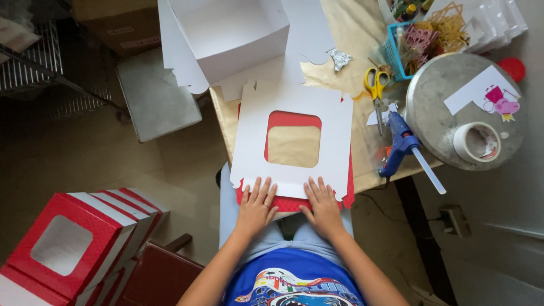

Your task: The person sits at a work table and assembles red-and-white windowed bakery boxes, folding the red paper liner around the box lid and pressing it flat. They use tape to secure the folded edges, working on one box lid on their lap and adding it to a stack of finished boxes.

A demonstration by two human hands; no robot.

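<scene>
A flat white cardboard box lid (255, 141) with a square window cut in its middle lies on a red patterned sheet (292, 203) at the near edge of a gold-covered table (362, 164). My left hand (256, 204) presses flat on the lid's near edge and the red sheet, fingers spread. Beside it, my right hand (322, 205) lies flat on the same edge. Neither hand grips anything.
An open white box (229, 34) stands behind the lid. Yellow scissors (376, 85), a blue glue gun (401, 143), a tape roll (477, 141) on a round metal stand (436, 119) and a blue basket (405, 48) sit right. Red window boxes (73, 243) are stacked lower left.
</scene>
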